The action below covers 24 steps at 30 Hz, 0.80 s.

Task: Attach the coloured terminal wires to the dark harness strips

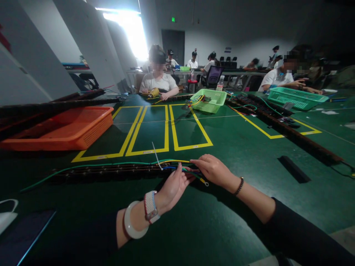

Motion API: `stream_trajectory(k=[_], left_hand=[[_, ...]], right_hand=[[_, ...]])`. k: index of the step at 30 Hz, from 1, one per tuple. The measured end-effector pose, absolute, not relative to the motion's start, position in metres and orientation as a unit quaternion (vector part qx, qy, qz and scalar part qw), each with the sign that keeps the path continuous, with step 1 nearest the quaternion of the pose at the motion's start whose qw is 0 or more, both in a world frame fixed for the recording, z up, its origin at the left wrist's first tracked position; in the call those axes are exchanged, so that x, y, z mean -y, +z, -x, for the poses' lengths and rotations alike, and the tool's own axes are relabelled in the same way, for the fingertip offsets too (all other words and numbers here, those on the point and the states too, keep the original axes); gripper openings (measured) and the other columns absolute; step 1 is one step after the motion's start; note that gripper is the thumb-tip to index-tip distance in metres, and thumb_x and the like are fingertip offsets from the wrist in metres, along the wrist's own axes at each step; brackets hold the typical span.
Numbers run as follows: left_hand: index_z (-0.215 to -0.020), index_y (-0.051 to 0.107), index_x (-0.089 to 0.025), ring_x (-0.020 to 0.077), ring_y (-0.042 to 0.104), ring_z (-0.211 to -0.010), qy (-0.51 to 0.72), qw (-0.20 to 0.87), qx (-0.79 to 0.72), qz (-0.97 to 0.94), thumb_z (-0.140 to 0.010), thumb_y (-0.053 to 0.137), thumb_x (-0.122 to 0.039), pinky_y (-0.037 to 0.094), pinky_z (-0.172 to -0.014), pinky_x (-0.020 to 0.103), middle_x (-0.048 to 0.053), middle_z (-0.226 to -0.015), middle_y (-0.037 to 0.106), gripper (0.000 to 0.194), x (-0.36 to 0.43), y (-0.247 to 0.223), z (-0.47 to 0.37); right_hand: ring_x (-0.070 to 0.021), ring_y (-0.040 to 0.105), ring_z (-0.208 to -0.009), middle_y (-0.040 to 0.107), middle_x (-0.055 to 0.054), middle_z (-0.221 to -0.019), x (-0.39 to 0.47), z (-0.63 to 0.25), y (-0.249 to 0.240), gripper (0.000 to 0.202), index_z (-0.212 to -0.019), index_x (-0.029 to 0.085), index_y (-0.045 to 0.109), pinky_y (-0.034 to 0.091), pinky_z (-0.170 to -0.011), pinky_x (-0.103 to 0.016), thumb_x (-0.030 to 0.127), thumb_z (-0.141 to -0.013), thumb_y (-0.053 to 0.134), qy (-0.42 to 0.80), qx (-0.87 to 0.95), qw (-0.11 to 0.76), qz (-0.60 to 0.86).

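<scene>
Three insulated wires, a yellow wire (177, 160), a blue wire (169, 167) and a green wire (111, 163), meet at a person's two bare hands above the green tabletop (244, 229), nearer its near edge than its far one. The right hand (215, 170) has thumb and fingertips clamped together on the yellow wire; the left hand (174, 184) curves beneath the wires, thumb raised, though whether its fingers press on them cannot be told. A ring terminal (205, 183) with a yellow collar juts out below the right hand. Just left of the hands, a white cable tie (156, 155) sticks up beside a long dark strip (105, 171), along which the green wire runs. Farther across, yellow tape outlines (146, 152) mark the surface, with an orange plastic basket (97, 135) to their left. Toward the far edge sits a light green basket (219, 103), wires over its rim, near a seated co-worker in a white shirt (158, 83). A teal basket (299, 99) stands toward the far right corner.
</scene>
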<state>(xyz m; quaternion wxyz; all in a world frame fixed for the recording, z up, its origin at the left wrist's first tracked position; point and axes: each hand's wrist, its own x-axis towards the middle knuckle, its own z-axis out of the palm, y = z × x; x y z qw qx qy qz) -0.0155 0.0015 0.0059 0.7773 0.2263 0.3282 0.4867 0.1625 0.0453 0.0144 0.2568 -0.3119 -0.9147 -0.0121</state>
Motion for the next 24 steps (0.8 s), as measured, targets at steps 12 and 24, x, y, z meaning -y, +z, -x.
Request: stream_trajectory(k=[12,24], left_hand=[[-0.092,0.058,-0.011,0.0182,0.058,-0.096,0.485,0.772,-0.334,-0.240,-0.093,0.041,-0.030,0.041,-0.097,0.039,0.011,-0.097,0.062,0.025,-0.002,0.003,0.016],[-0.086,0.060,-0.011,0.0198,0.059,-0.101,0.478,0.780,-0.329,-0.233,-0.093,0.041,-0.031,0.038,-0.099,0.039,0.012,-0.096,0.065,0.028,0.000,0.011,0.016]], right_hand=[[-0.0140,0.053,-0.070,0.059,-0.005,-0.078,-0.049,-0.159,0.020,0.030,-0.114,0.017,0.062,0.041,-0.062,-0.023,0.009,-0.090,0.047,0.091,0.932,0.133,0.326],[-0.0189,0.055,-0.079,0.062,-0.009,-0.086,-0.036,-0.179,0.038,0.039,-0.102,0.015,0.062,0.040,-0.072,-0.032,0.049,-0.089,0.049,0.016,0.942,0.211,0.260]])
